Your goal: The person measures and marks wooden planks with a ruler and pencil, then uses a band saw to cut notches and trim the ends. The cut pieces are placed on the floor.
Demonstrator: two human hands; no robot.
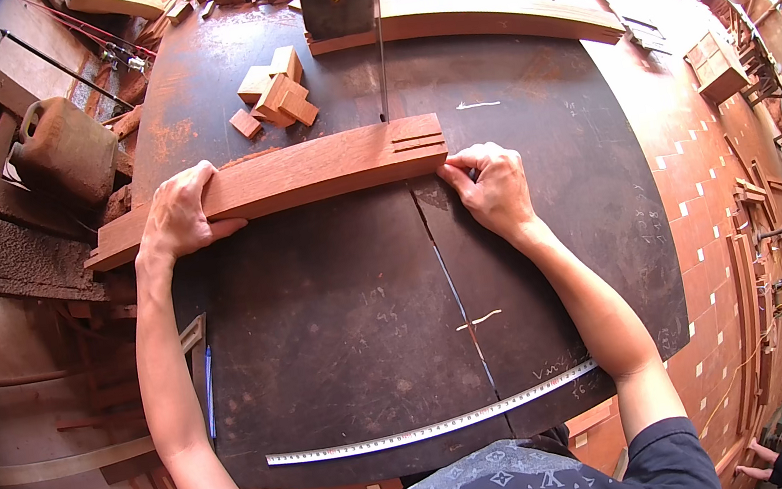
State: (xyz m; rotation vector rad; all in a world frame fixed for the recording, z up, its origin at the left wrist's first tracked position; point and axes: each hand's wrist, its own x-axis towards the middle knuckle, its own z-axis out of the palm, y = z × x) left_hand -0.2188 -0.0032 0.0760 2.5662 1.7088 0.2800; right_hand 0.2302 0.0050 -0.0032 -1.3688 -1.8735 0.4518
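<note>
A long reddish wooden beam lies across the dark metal saw table. Two narrow parallel slots are cut into its right end. My left hand grips the beam toward its left end, thumb along the near side and fingers over the top. With bent fingers, my right hand pinches the near corner of the right end. The thin upright bandsaw blade comes down from the saw's guide block and meets the table just behind the beam, close to the slotted end.
Several small wood offcuts sit beyond the beam, with more heaped at the back. Another long board lies behind the blade. A measuring strip runs along the table's near edge. A dusty jerrycan stands at left; a blue pen is by the left edge.
</note>
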